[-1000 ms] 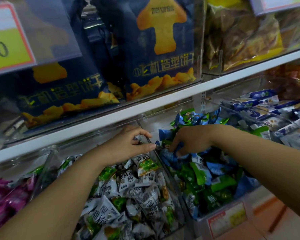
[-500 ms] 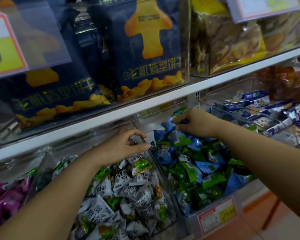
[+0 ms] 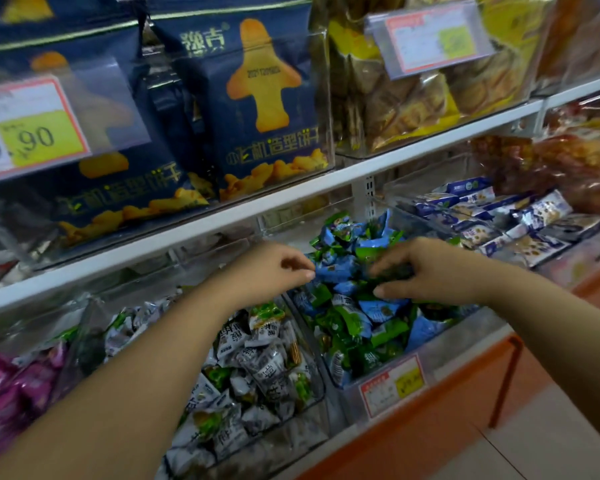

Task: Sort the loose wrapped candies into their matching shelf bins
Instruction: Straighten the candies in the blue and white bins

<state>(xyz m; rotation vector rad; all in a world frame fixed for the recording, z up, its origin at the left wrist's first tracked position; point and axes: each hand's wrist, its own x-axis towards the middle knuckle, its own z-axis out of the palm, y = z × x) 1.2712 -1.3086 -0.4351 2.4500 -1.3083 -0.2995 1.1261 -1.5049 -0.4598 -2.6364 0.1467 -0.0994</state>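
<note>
Above the clear bin [image 3: 465, 336] of blue and green candies [image 3: 361, 323], just under the white shelf edge [image 3: 222, 220], the left hand [image 3: 267, 271] pinches a blue candy [image 3: 333, 271] by its end. The right hand [image 3: 426, 271] curls into the heap, grip unclear.

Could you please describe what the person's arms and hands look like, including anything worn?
The left hand and right hand are ungloved, with no ring, watch or bracelet visible. The left arm and right arm are bare up to the frame edge, with no sleeve in view.
</note>
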